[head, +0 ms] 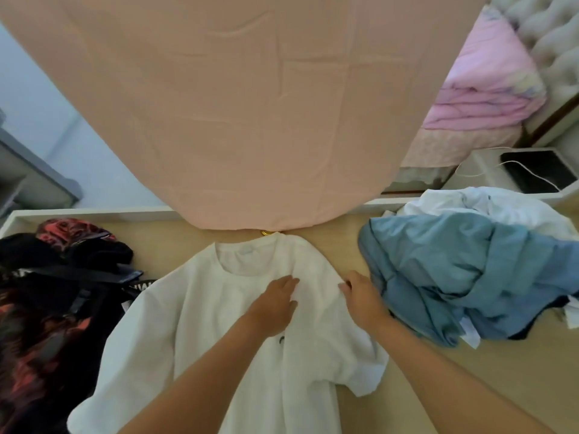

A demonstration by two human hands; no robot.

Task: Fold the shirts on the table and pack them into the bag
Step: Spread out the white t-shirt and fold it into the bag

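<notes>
A white shirt [219,324] lies spread on the wooden table [341,245], collar away from me, its right side folded in toward the middle. My left hand [275,305] presses flat on the shirt's chest with straight fingers. My right hand [360,296] rests on the folded right edge near the shoulder, fingers flat against the cloth. A black and red patterned bag [47,308] sits at the left, its straps touching the shirt's left sleeve. A crumpled blue shirt [470,277] lies in a heap at the right, with another white garment [488,208] behind it.
A large peach cloth [244,104] hangs over the far edge of the table and hides the middle of the room. Beyond lie a bed with a pink quilt [482,89] and a white side unit with a cable [517,173]. A small gold object [266,233] peeks out at the collar.
</notes>
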